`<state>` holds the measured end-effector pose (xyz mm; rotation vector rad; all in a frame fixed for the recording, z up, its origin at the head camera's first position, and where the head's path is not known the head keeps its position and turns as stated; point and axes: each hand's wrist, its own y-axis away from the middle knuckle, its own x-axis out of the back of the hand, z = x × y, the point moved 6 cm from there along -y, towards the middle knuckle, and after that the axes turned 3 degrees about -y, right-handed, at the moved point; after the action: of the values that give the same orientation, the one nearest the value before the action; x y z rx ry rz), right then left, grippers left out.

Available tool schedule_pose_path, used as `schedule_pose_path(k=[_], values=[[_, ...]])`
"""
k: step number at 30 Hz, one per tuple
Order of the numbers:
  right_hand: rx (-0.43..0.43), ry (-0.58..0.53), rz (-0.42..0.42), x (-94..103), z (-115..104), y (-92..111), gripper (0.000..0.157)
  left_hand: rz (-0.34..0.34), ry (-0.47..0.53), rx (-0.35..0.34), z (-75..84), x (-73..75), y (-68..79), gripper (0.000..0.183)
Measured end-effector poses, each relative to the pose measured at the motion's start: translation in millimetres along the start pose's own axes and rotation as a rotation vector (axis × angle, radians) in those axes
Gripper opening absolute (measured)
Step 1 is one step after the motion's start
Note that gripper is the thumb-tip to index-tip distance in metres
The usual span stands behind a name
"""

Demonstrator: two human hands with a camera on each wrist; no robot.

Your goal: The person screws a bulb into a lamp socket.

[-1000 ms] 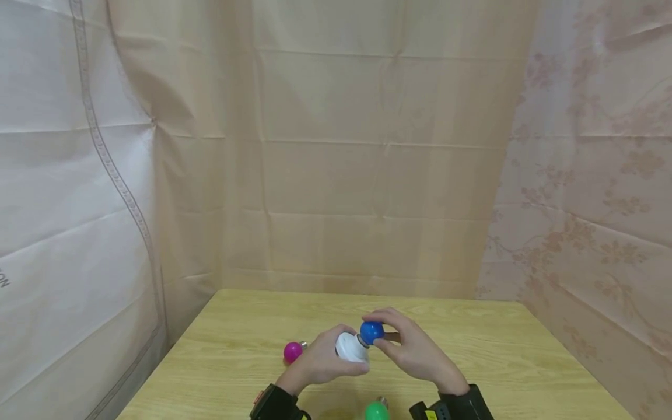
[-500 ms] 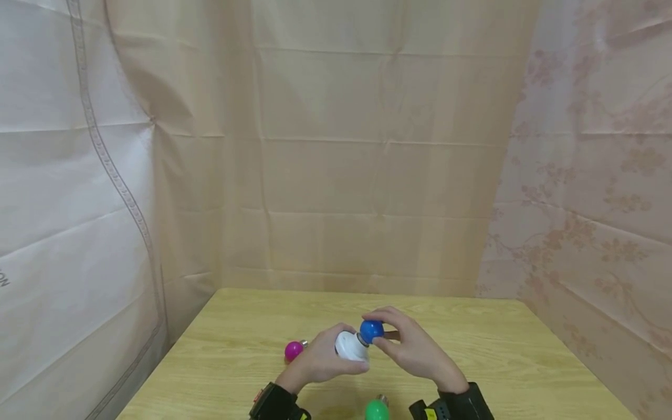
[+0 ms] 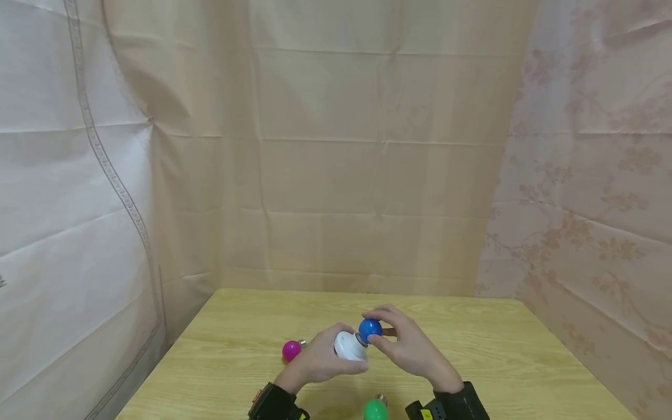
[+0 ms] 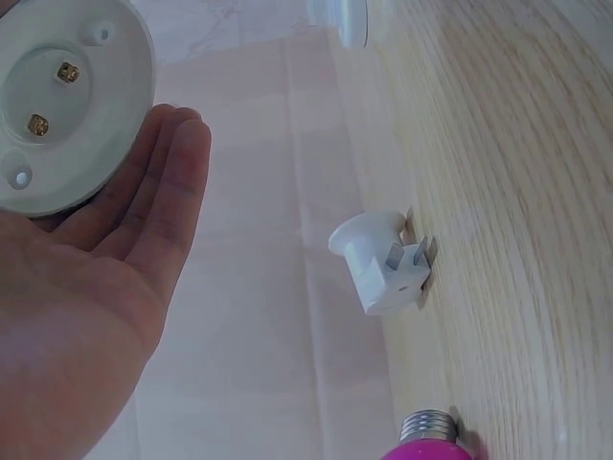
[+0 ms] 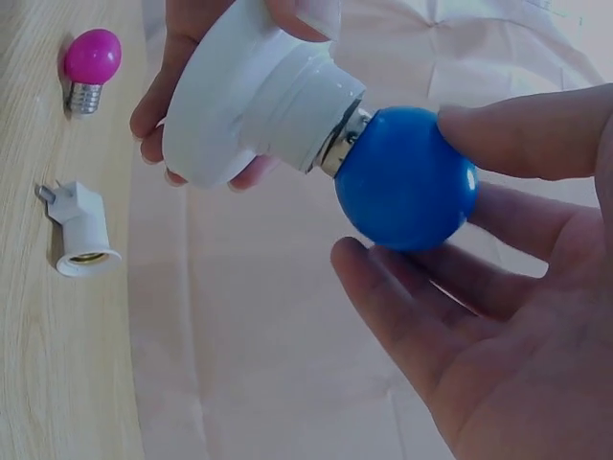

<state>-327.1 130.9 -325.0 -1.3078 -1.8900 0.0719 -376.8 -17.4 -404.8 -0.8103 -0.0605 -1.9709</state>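
Over the table, my left hand [image 3: 321,357] grips a white round-based lamp holder [image 3: 348,346] by its disc. Two brass contacts and screw holes show on the underside of the lamp holder [image 4: 72,105] in the left wrist view. A blue round light bulb [image 3: 370,331] is in my right hand [image 3: 415,351], thumb on one side and fingers around the other. Seen from the right wrist, the metal cap of the blue bulb [image 5: 407,179] sits partly inside the holder's mouth, tilted with it, and some bare metal still shows.
A magenta bulb [image 3: 291,350] lies on the table [image 3: 247,326] left of my left hand. Near the front edge is a green bulb [image 3: 375,410]. A white plug-in socket adapter [image 5: 84,228] rests by the magenta bulb; another white object [image 4: 351,21] is partly cut off.
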Motion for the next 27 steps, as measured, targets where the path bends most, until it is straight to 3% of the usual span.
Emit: schedule_pose_path(k=[4,7,12,17,21,27], values=[[-0.019,0.024,0.021,-1.1,2,0,0.034,-0.001,0.003,0.004,-1.2,-2.1,0.9,0.055],[0.018,0.019,0.028,-3.8,18,-2,0.033,-0.006,0.008,0.005,-1.4,-2.9,1.5,0.056],[0.061,0.004,0.013,-3.3,21,-3,0.026,-0.018,0.012,0.004,-2.0,-2.3,0.2,0.056],[0.052,-0.005,-0.047,-2.8,22,-1,0.037,-0.014,-0.001,0.006,-3.6,-1.7,-1.0,0.057],[0.055,-0.019,-0.082,-2.2,14,1,0.048,-0.007,-0.009,0.007,-4.7,-1.4,-1.4,0.057],[0.043,-0.024,-0.090,0.6,-9,3,0.044,-0.006,-0.007,0.002,-3.5,-1.5,-1.1,0.057]])
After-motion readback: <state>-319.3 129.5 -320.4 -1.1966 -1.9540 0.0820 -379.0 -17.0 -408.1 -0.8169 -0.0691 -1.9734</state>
